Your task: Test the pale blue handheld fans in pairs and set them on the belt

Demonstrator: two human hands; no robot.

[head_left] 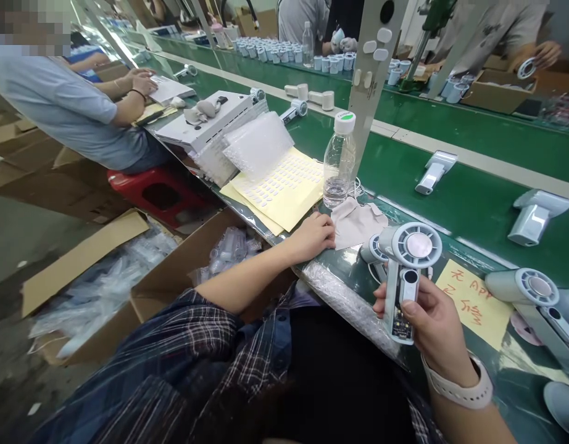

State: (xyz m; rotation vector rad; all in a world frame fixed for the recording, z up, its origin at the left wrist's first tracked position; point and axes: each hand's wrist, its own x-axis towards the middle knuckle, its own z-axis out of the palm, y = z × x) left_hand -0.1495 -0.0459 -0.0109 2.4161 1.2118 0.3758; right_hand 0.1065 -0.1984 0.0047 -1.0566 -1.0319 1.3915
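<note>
My right hand (435,320) is closed round the handle of a pale blue handheld fan (399,290), held upright with its round grille at the top. The front of the handle is uncovered, and a circuit board shows inside, by my thumb. My left hand (315,235) rests at the table edge, fingers curled together against the side of a grey cloth (356,223); whether they pinch anything is hidden. Behind the held fan stands another fan (373,250), partly covered. A yellow note (472,302) with red handwriting lies to the right of my right hand.
A water bottle (340,160) stands behind the cloth, by a metal post (372,80). Yellow sticker sheets (284,191) lie left of it. More fans (525,287) are at the right, others (435,172) on the green belt. An open carton (141,290) sits below; a co-worker (76,105) sits left.
</note>
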